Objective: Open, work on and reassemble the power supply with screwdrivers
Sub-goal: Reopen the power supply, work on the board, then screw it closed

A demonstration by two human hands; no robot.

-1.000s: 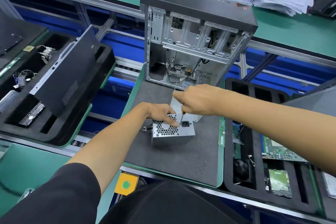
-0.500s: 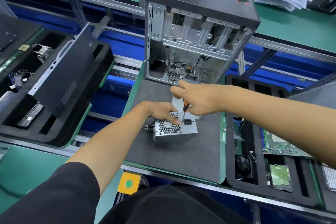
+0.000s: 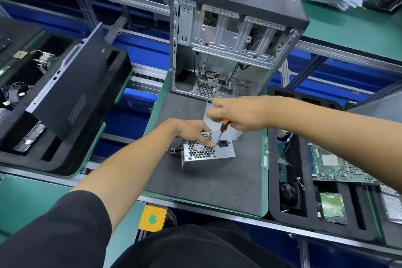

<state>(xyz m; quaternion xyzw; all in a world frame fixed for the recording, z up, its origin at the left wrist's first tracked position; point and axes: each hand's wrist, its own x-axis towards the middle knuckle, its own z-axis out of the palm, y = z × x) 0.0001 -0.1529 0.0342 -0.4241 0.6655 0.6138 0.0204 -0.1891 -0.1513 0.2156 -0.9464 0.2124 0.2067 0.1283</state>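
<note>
The power supply (image 3: 208, 148) sits on the grey mat (image 3: 206, 185) in front of the open case (image 3: 228, 50), its fan grille and socket facing up toward the camera. The left hand (image 3: 191, 130) rests on its top edge, fingers curled over the grille to steady it. The right hand (image 3: 237, 113) has its fingers clamped round the orange-handled screwdriver (image 3: 223, 129), whose tip comes down just beside the socket (image 3: 224, 143), close to the left fingertips (image 3: 210, 143).

The main risk is the tip slipping: the shaft leans, and if it is not seated square in a screw head it could skid across the metal into those fingertips or strip the screw. Whether the tip is actually in a screw is too small to tell. The unit rests on a narrow side, so hard downward pressure could tip it if the left hand loosens.
</note>
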